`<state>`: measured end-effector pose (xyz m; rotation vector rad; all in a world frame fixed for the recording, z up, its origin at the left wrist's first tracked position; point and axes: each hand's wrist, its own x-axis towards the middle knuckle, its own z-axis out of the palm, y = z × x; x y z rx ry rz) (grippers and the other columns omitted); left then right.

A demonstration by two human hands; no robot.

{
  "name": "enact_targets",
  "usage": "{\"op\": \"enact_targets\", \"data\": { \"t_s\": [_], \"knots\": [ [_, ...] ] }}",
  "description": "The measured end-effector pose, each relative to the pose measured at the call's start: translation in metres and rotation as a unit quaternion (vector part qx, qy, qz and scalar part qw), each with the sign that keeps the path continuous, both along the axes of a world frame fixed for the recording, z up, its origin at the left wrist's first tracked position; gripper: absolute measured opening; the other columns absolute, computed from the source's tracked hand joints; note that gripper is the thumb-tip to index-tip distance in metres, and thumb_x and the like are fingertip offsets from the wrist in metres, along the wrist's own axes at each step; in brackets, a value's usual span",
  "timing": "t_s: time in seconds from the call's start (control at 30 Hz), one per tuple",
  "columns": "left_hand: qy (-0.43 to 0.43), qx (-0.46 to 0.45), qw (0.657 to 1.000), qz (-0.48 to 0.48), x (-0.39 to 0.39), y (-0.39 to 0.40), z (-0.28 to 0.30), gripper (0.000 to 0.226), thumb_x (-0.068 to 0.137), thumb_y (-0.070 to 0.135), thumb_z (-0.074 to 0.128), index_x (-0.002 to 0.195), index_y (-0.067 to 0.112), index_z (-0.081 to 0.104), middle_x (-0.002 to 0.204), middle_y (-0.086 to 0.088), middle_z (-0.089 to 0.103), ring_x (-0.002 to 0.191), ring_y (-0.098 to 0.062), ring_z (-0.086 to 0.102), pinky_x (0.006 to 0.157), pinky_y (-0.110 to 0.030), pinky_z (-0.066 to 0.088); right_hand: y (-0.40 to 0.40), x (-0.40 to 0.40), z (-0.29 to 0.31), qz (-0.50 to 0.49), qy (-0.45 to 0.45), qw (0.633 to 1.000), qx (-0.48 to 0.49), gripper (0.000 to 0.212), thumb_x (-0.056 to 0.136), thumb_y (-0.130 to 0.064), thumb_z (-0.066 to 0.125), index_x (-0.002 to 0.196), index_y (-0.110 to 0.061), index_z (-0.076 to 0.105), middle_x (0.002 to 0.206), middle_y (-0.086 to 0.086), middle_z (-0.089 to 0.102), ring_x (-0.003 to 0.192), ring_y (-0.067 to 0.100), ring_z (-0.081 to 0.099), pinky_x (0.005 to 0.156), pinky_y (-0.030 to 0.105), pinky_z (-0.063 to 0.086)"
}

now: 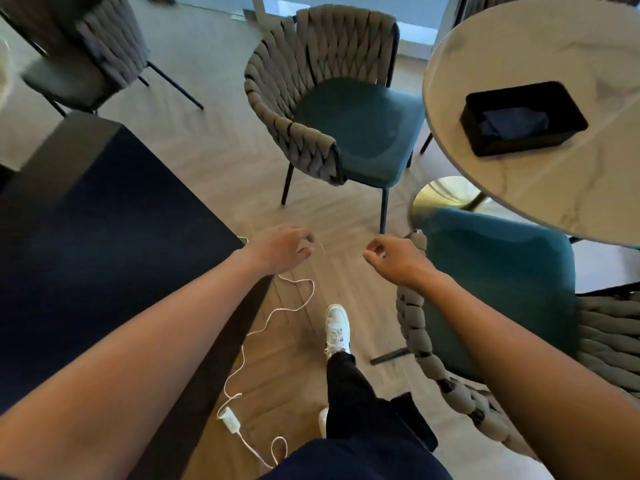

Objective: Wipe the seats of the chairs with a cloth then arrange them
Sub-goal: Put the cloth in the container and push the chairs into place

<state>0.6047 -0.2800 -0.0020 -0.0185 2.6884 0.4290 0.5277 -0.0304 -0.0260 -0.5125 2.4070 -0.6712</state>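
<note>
Both hands, left hand (280, 249) and right hand (393, 259), hang loosely curled and empty before the teal-seated woven chair (346, 126). A folded dark cloth (512, 123) sits in a black tray (485, 147) on the marble counter (519, 188) beside it; wiping apparently remains.

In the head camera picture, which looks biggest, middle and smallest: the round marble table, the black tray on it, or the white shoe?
1. Round marble table
2. Black tray
3. White shoe

The tray and shoe sit at different distances, so only their looks are ranked.
</note>
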Motion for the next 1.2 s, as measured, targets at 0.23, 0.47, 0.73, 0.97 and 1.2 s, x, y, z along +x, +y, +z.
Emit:
{"op": "enact_targets", "data": {
  "t_s": [0.23,0.47,0.73,0.97,1.2],
  "knots": [
    [0.024,0.038,0.999,0.027,-0.112,-0.077,-0.008,0.033,0.101,0.043,0.053,0.127,0.025,0.059,0.13,0.002,0.06,0.114,-0.019,0.059,0.095,-0.038,0.05,-0.077,-0.112,-0.01,0.02,-0.003,1.0,-0.001,0.03,0.101,-0.038,0.056,0.122,-0.019,0.066,0.118,0.003,0.068,0.099,0.015,0.061,0.085,0.028,0.048],
    [0.03,0.027,0.999,0.017,-0.214,-0.132,0.004,0.027,0.1,0.035,0.057,0.121,0.02,0.063,0.123,-0.002,0.063,0.109,-0.022,0.059,0.093,-0.036,0.048,-0.132,-0.208,0.006,0.045,-0.001,0.999,0.003,0.025,0.099,-0.037,0.057,0.117,-0.022,0.066,0.114,0.0,0.069,0.091,0.016,0.064,0.08,0.032,0.055],
    [0.038,0.028,0.999,0.019,-0.303,-0.195,0.005,0.025,0.097,0.039,0.057,0.117,0.026,0.062,0.114,0.0,0.063,0.103,-0.02,0.06,0.091,-0.045,0.054,-0.191,-0.285,0.02,0.051,0.007,0.999,0.003,0.021,0.097,-0.035,0.058,0.115,-0.026,0.066,0.109,0.001,0.069,0.093,0.019,0.065,0.085,0.04,0.059],
    [0.016,0.011,1.0,0.015,-0.368,-0.265,-0.018,0.028,0.098,0.04,0.055,0.122,0.028,0.062,0.12,0.001,0.063,0.108,-0.02,0.06,0.093,-0.042,0.054,-0.249,-0.335,0.012,0.08,-0.017,0.996,0.041,0.025,0.096,-0.038,0.059,0.118,-0.027,0.064,0.115,0.0,0.068,0.097,0.018,0.064,0.086,0.042,0.059],
    [0.003,0.017,1.0,-0.009,-0.445,-0.337,-0.025,0.026,0.1,0.037,0.056,0.121,0.026,0.063,0.12,0.004,0.062,0.107,-0.017,0.059,0.093,-0.037,0.052,-0.318,-0.394,0.008,0.066,-0.027,0.996,0.059,0.03,0.098,-0.038,0.056,0.125,-0.026,0.061,0.119,-0.002,0.067,0.104,0.019,0.064,0.091,0.042,0.056]
  ]
}}
